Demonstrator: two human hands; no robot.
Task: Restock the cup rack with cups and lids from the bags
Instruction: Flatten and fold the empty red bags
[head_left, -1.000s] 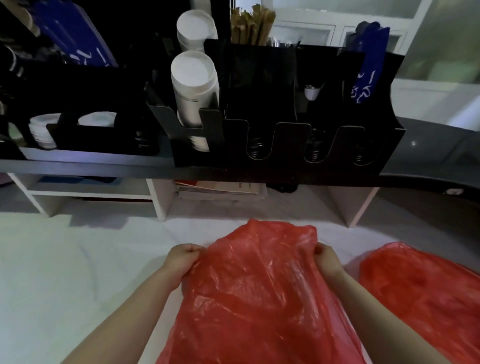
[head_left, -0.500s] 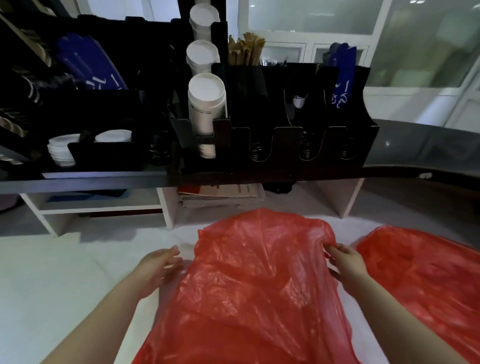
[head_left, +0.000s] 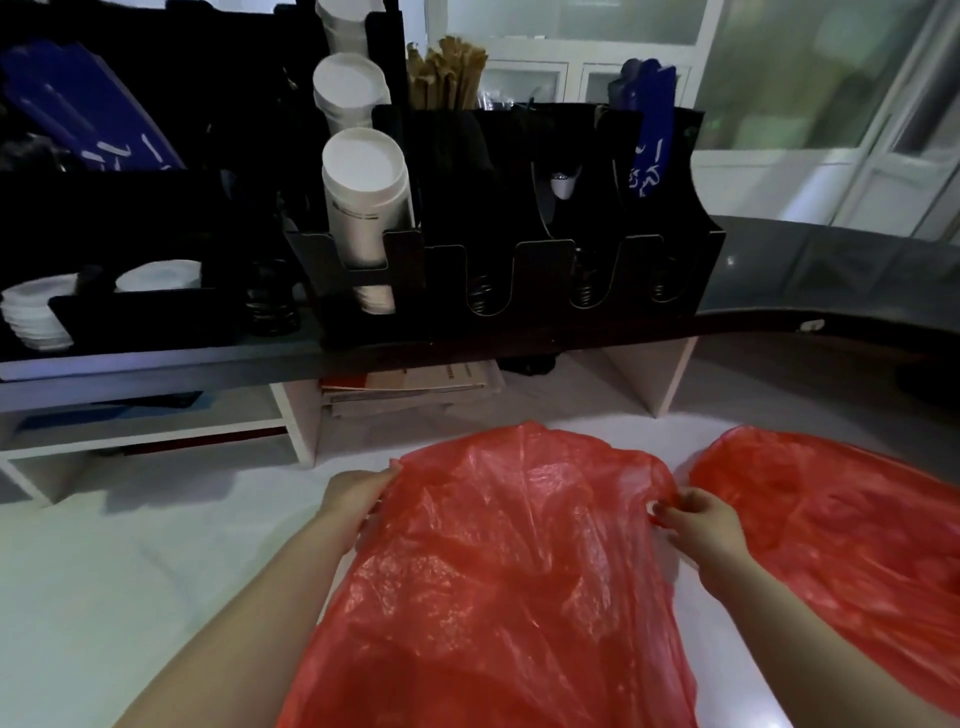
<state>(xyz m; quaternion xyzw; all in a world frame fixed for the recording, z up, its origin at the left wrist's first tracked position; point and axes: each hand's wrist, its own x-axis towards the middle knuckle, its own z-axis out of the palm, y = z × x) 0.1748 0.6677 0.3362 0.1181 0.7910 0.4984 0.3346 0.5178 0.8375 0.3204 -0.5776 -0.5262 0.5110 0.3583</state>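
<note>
1. Two red plastic bags lay on the white tabletop (head_left: 104, 597): the near bag (head_left: 509, 571) straight in front of the person, and the second bag (head_left: 831, 530) just to its right, with a narrow strip of tabletop between them.
2. The black cup rack (head_left: 670, 270) stood on a shelf (head_left: 156, 364) beyond the bags; three white cup stacks (head_left: 363, 197) filled its leftmost column, one behind another; three front slots to the right showed only bare springs (head_left: 480, 293).
3. Two lid stacks (head_left: 34, 317) sat in a low black holder at the left of the shelf; one bundle of wooden stirrers (head_left: 447, 67) stood behind the rack.
4. Two hands were on the near bag, one at each far corner; the left hand (head_left: 353, 499) touched the left corner with its fingertips hidden under the film, so I cannot tell whether they gripped; the fingers (head_left: 670, 514) of the right hand (head_left: 701, 525) were curled and pinched the right edge.
5. Half a second earlier the left hand lay spread on the tabletop beside the bag, clear of the film; it had since closed in on the corner; the right hand had kept its place at the right edge; a full second earlier both hands had clutched the corners in fists.
6. The near bag lay flat and crumpled; its long axis ran from the person toward the rack; its rounded far end pointed at the shelf, and its near end ran off the bottom of the view; which end was the mouth could not be told.
</note>
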